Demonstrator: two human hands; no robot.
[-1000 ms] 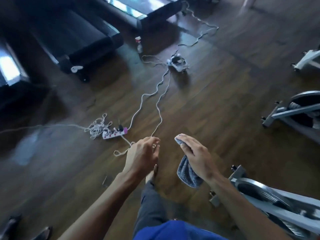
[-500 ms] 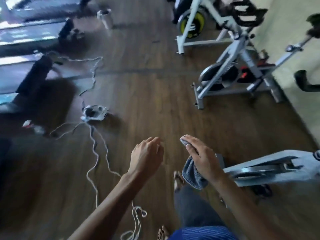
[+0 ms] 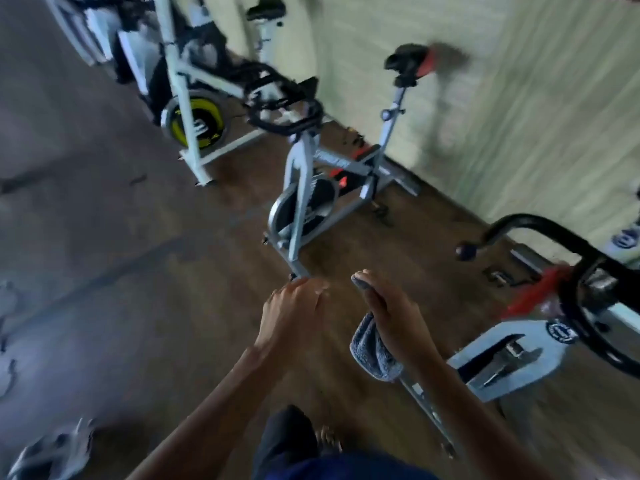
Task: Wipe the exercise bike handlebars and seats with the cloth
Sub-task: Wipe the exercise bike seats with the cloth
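Observation:
My right hand [image 3: 391, 317] grips a grey-blue cloth [image 3: 372, 355] that hangs below the palm. My left hand [image 3: 294, 306] hovers beside it with loosely curled fingers and holds nothing. Straight ahead stands a grey exercise bike with black handlebars [image 3: 284, 112] and a black and red seat [image 3: 412, 62]. Close on the right is another bike's black handlebar [image 3: 540, 230], above its white frame [image 3: 512, 355]. Both hands are well short of any bike. The picture is blurred by motion.
A third bike with a yellow flywheel [image 3: 194, 123] and a black seat [image 3: 266, 10] stands further back on the left. A pale wall [image 3: 519, 116] runs behind the bikes. White cables [image 3: 52, 448] lie on the wooden floor at lower left. My leg and foot [image 3: 311, 438] show below.
The view has swung right from the cables and treadmills to the row of bikes at the wall. Both hands keep the same pose, cloth still in my right hand.

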